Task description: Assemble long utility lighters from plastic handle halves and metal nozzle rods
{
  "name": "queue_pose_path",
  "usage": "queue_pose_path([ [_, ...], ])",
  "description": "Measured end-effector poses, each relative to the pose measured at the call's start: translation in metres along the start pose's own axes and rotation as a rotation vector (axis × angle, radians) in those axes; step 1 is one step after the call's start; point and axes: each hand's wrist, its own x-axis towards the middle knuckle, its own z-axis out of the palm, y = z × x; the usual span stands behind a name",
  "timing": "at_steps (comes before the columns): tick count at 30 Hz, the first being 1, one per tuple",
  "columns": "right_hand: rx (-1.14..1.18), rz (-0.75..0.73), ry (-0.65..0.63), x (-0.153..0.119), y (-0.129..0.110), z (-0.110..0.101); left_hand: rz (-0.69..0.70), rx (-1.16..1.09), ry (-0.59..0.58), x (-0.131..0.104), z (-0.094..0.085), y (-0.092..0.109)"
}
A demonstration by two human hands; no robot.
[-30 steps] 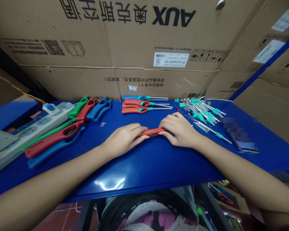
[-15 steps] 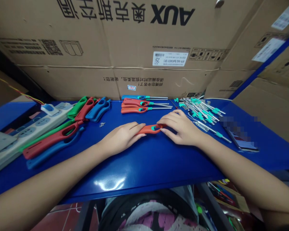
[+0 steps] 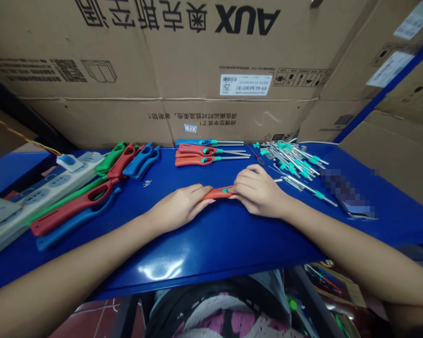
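Note:
An orange long-necked lighter (image 3: 216, 193) with a teal trigger lies between my two hands, just above the blue table. My left hand (image 3: 179, 206) grips its handle end, thumb and fingers pinched on either side. My right hand (image 3: 255, 191) is wrapped round the trigger end and hides most of it. A bit of metal tube (image 3: 278, 180) shows past the right hand's knuckles. Beyond the hands lie orange lighters (image 3: 193, 161) and a blue lighter (image 3: 193, 142), with metal tubes pointing right. To the right is a pile of metal tubes with teal parts (image 3: 296, 159).
Green, red and blue lighter casings (image 3: 74, 211) lie at the left beside a white power strip (image 3: 42, 192). Small metal pieces (image 3: 147, 183) sit nearby. A phone (image 3: 348, 197) lies at the right, a screwdriver (image 3: 260, 158) near the tubes. A cardboard box (image 3: 127, 108) walls the back.
My right hand has closed further over the trigger end of the orange lighter, covering more of it. The left hand keeps its grip. The view has shifted slightly.

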Motion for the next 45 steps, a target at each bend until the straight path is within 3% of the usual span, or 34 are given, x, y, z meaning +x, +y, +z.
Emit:
queue_pose_path([
  [11, 0.088, 0.042, 0.044, 0.004, -0.005, 0.002, 0.013, 0.167, -0.019, 0.003, -0.008, 0.022],
  [22, 0.035, 0.126, -0.101, -0.001, 0.013, -0.007, 0.103, 0.118, 0.129, 0.0, -0.009, 0.006],
  [32, -0.017, 0.062, -0.085, 0.001, 0.005, 0.0, 0.035, 0.194, 0.021, 0.001, -0.009, 0.017],
  [45, 0.026, 0.041, -0.09, 0.002, -0.001, 0.005, 0.045, 0.106, 0.034, 0.0, -0.005, 0.016],
])
